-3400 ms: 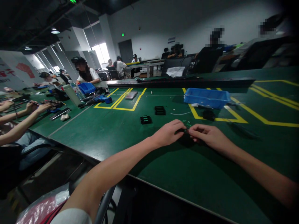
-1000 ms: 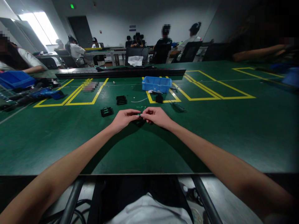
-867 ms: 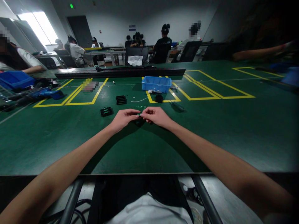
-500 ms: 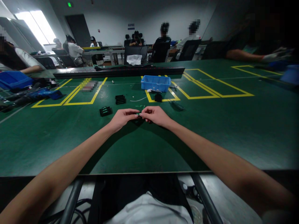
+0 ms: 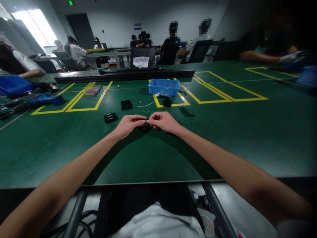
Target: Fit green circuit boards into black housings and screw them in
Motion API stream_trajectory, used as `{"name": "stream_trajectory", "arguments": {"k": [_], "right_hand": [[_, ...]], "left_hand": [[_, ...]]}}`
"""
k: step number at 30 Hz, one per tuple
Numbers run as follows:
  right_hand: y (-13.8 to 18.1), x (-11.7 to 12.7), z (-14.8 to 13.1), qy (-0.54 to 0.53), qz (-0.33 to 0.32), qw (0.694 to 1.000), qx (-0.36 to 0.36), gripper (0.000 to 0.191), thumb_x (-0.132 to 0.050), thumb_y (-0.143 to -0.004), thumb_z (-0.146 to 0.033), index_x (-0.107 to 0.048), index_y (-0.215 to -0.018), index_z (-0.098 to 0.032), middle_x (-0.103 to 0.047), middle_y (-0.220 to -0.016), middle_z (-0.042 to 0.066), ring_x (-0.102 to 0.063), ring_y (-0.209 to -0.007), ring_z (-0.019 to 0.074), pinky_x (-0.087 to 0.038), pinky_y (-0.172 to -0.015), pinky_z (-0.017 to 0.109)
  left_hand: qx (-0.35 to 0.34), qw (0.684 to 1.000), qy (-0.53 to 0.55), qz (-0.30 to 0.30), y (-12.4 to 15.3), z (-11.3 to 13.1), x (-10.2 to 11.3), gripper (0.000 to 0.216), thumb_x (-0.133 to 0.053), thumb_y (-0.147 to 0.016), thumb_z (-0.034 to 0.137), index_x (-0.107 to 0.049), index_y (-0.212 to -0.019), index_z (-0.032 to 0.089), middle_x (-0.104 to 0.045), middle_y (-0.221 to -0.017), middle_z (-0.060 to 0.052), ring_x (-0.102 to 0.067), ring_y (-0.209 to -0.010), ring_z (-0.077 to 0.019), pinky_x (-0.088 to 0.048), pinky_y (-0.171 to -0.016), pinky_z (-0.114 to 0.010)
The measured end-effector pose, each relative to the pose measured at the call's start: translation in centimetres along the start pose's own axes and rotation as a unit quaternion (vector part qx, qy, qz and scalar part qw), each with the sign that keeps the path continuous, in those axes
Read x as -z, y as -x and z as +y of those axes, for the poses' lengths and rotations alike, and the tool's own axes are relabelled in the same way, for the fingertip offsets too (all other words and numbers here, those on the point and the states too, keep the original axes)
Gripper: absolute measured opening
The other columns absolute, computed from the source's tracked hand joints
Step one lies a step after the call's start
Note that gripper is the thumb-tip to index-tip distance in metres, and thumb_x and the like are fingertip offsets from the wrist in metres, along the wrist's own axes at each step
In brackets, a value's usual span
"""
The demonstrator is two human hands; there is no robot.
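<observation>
- A green table (image 5: 158, 158) filled the middle of the view, marked with yellow tape (image 5: 228, 100); a long black rail (image 5: 123, 76) lay across its far side, and a co-worker (image 5: 269, 53) sat at two o'clock.
- The small part (image 5: 146, 121) lay right between the person's fingertips, above the near half of the table. Neither hand was nearer: the left hand (image 5: 127, 125) met it from nine o'clock, the right hand (image 5: 165, 123) from three.
- Its long axis could not be told, for the fingers hid most of it and only a dark, greenish sliver showed.
- The left thumb and forefinger were almost closed, with the sliver pinched between their tips; the other fingers reached forward, loosely straight.
- The right thumb and forefinger were closed on the part's other side, the remaining fingers curled under. The two thumb tips nearly met.
- Just beyond the hands, at twelve, lay some clear bits (image 5: 148, 112), too small to make out.
- A black block with green strips (image 5: 110, 117) rested between nine and ten o'clock, near the left hand, and a slotted black block (image 5: 126, 105) at eleven.
- A blue bin (image 5: 164, 91) stood between twelve and one, well apart from the fingers, with a black piece (image 5: 167, 102) just before it.
</observation>
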State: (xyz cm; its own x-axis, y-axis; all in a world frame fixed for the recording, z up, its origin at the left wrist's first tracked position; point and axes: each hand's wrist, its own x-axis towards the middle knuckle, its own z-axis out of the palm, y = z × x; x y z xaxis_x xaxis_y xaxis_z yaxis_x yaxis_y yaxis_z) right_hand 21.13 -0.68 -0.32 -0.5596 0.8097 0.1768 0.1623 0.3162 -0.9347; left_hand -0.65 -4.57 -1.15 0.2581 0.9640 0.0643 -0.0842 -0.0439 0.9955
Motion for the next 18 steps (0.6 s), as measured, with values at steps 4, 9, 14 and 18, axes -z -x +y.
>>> {"name": "stream_trajectory", "arguments": {"k": [4, 9, 14, 18], "right_hand": [[0.02, -0.05, -0.09, 0.001, 0.000, 1.000, -0.001, 0.032, -0.078, -0.078, -0.043, -0.068, -0.084, -0.013, -0.069, -0.072, 0.005, -0.059, -0.057, 0.0109, -0.047, -0.049, 0.021], [0.02, -0.08, -0.08, 0.002, 0.001, 1.000, -0.001, 0.032, -0.078, -0.079, -0.043, -0.067, -0.083, -0.013, -0.069, -0.071, 0.005, -0.059, -0.056, 0.0106, -0.046, -0.049, 0.020], [0.04, -0.07, 0.01, 0.000, -0.001, 1.000, 0.003, 0.032, -0.078, -0.079, -0.043, -0.067, -0.083, -0.013, -0.069, -0.071, 0.005, -0.059, -0.056, 0.0106, -0.046, -0.048, 0.020], [-0.02, -0.13, 0.16, -0.003, 0.000, 1.000, 0.004, 0.032, -0.078, -0.079, -0.043, -0.068, -0.082, -0.013, -0.069, -0.071, 0.005, -0.059, -0.055, 0.0104, -0.045, -0.047, 0.020]], "left_hand": [[0.005, 1.000, 0.003, -0.003, 0.01, 0.01, 0.03, 0.039, -0.083, -0.076, 0.028, -0.076, -0.112, 0.014, -0.077, -0.105, -0.011, -0.072, -0.094, -0.0172, -0.052, -0.096, -0.033], [0.011, 1.000, 0.007, -0.010, -0.05, 0.03, 0.05, 0.039, -0.083, -0.076, 0.027, -0.076, -0.112, 0.013, -0.077, -0.106, -0.011, -0.072, -0.095, -0.0172, -0.052, -0.097, -0.034], [0.018, 1.000, 0.011, -0.017, -0.05, 0.12, 0.13, 0.039, -0.083, -0.076, 0.026, -0.075, -0.112, 0.013, -0.077, -0.107, -0.011, -0.072, -0.096, -0.0171, -0.052, -0.098, -0.034], [0.026, 0.999, 0.018, -0.021, -0.04, 0.16, 0.19, 0.038, -0.082, -0.077, 0.025, -0.075, -0.113, 0.013, -0.077, -0.107, -0.011, -0.072, -0.096, -0.0165, -0.052, -0.099, -0.033]]}}
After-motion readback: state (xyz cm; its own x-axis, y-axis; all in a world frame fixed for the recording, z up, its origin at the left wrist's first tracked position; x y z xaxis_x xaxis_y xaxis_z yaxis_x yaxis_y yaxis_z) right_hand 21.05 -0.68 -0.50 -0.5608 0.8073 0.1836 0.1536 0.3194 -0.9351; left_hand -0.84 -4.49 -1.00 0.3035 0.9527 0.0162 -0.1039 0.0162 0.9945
